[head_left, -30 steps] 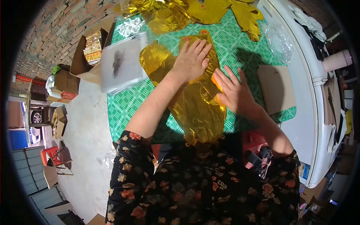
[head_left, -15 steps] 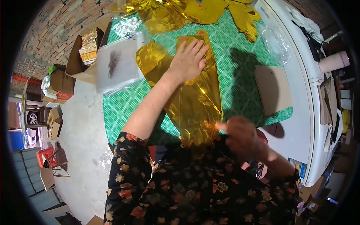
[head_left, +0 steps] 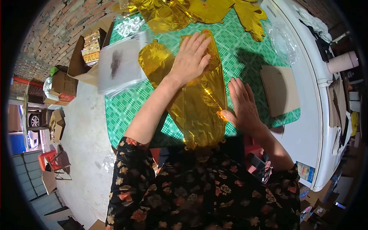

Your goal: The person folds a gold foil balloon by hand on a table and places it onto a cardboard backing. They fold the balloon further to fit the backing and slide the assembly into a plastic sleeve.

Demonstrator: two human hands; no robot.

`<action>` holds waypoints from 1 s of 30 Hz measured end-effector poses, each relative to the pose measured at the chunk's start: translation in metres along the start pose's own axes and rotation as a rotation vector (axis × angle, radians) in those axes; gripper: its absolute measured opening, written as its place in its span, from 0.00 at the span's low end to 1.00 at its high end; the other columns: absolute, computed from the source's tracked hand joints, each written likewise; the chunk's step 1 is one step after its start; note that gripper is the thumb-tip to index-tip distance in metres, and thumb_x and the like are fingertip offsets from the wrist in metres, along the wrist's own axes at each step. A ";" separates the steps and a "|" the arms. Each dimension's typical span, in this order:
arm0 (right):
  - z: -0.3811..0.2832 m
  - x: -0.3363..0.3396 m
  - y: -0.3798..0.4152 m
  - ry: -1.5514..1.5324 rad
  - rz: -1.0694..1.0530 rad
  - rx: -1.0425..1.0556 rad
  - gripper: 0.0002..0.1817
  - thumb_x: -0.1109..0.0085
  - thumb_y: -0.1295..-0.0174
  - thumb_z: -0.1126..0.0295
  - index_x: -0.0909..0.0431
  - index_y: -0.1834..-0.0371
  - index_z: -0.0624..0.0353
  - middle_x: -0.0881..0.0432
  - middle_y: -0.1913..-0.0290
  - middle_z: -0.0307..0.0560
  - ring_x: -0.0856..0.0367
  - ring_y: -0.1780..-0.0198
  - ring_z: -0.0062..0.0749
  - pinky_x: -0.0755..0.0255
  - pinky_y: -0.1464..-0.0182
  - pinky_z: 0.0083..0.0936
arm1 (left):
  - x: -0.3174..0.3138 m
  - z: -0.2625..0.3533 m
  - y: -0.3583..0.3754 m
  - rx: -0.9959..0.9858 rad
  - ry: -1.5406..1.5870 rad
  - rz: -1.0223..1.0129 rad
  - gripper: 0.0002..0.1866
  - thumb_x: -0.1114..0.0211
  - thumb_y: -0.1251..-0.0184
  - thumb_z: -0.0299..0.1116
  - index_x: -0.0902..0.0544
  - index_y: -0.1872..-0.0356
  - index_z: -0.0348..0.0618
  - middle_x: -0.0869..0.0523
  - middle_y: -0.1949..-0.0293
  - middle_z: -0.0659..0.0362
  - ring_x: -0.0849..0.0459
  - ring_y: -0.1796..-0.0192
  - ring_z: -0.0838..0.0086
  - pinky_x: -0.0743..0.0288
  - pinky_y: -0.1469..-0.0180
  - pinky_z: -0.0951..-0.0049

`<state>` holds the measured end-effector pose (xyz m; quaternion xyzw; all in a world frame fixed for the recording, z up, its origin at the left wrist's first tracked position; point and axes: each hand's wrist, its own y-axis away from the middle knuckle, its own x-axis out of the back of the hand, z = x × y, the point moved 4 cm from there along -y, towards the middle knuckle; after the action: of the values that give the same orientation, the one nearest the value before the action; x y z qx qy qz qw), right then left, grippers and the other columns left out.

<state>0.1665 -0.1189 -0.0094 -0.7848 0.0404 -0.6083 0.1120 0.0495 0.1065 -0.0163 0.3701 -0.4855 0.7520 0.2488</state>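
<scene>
A flat gold foil balloon [head_left: 205, 115] lies lengthwise on the green checked tablecloth [head_left: 126, 119], its near end reaching the table edge by my body. My left hand [head_left: 189, 57] rests flat on its upper part, fingers stretched out. At the balloon's right edge is my right hand [head_left: 243, 107], fingers extended over the cloth and the thumb at the foil's edge. Another gold foil piece [head_left: 155, 61] sticks out from under it on the left. Part of the foil is hidden beneath my left hand.
More gold foil balloons [head_left: 209, 11] lie along the far edge. Clear plastic bags [head_left: 122, 65] and white ribbon coils [head_left: 130, 27] are on the left. A cardboard sheet [head_left: 280, 92] and crumpled clear plastic [head_left: 281, 44] lie right, beside a white appliance [head_left: 306, 96]. An open carton [head_left: 86, 53] stands left.
My right hand has moved up and forward from near the table edge and now lies with fingers extended beside the foil. My left hand has shifted slightly on the balloon.
</scene>
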 end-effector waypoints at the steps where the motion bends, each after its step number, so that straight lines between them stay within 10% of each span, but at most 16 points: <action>1: 0.000 -0.001 0.001 0.012 -0.017 -0.003 0.50 0.30 0.37 0.50 0.42 0.20 0.71 0.42 0.19 0.64 0.49 0.15 0.57 0.55 0.17 0.57 | 0.004 0.001 0.000 -0.001 0.021 0.002 0.30 0.46 0.18 0.43 0.34 0.20 0.43 0.33 0.20 0.47 0.41 0.16 0.51 0.51 0.15 0.49; 9: -0.003 0.002 0.010 0.030 -0.084 -0.021 0.60 0.29 0.42 0.40 0.47 0.18 0.73 0.46 0.16 0.67 0.53 0.13 0.58 0.60 0.17 0.64 | 0.036 0.020 0.025 -0.057 0.062 -0.065 0.29 0.39 0.22 0.43 0.27 0.25 0.41 0.30 0.23 0.44 0.39 0.18 0.47 0.47 0.16 0.46; 16: -0.009 0.004 0.020 0.037 -0.089 -0.051 0.64 0.31 0.44 0.33 0.49 0.17 0.72 0.48 0.16 0.68 0.54 0.13 0.58 0.62 0.18 0.67 | 0.079 0.054 0.080 -0.205 0.179 -0.145 0.24 0.28 0.35 0.35 0.16 0.40 0.35 0.14 0.40 0.47 0.18 0.33 0.51 0.24 0.28 0.50; 30: -0.021 0.000 0.014 0.057 -0.119 -0.026 0.61 0.32 0.42 0.34 0.46 0.17 0.69 0.46 0.15 0.60 0.53 0.13 0.54 0.66 0.17 0.67 | 0.063 0.081 0.114 -0.172 0.132 -0.350 0.29 0.33 0.28 0.44 0.19 0.32 0.38 0.21 0.28 0.50 0.25 0.23 0.57 0.34 0.19 0.54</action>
<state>0.1475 -0.1351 -0.0074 -0.7697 0.0049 -0.6352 0.0641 -0.0469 -0.0132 -0.0073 0.3761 -0.4588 0.6757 0.4376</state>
